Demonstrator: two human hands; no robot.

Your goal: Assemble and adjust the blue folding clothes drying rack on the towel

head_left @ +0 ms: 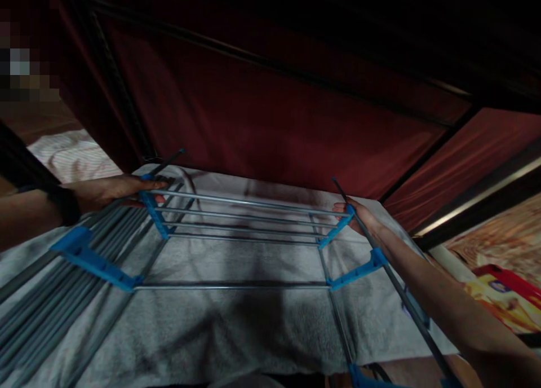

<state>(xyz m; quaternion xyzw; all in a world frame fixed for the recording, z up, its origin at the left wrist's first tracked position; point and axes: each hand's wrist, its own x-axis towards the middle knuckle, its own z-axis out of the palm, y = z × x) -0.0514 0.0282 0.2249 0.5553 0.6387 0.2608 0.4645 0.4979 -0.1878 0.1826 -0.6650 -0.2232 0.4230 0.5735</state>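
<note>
A partly built rack of grey metal tubes (232, 287) and blue plastic brackets lies on a light cloth (270, 331). My left hand (127, 188) is closed around the top of the far left bracket (154, 214). At the opposite end, my right hand (359, 214) wraps round the top of the far right bracket (337, 229). Several crossbars span these two brackets. Nearer to me, a left bracket (97, 264) and a right bracket (357, 270) show a single tube between them. My right hand's fingers are partly hidden behind the bracket.
A bundle of loose tubes (63, 298) lies along the left side. Dark red fabric (270, 117) on a black frame hangs behind the cloth. At the right is a red and yellow package (507, 298). Striped cloth (76, 154) shows at the far left.
</note>
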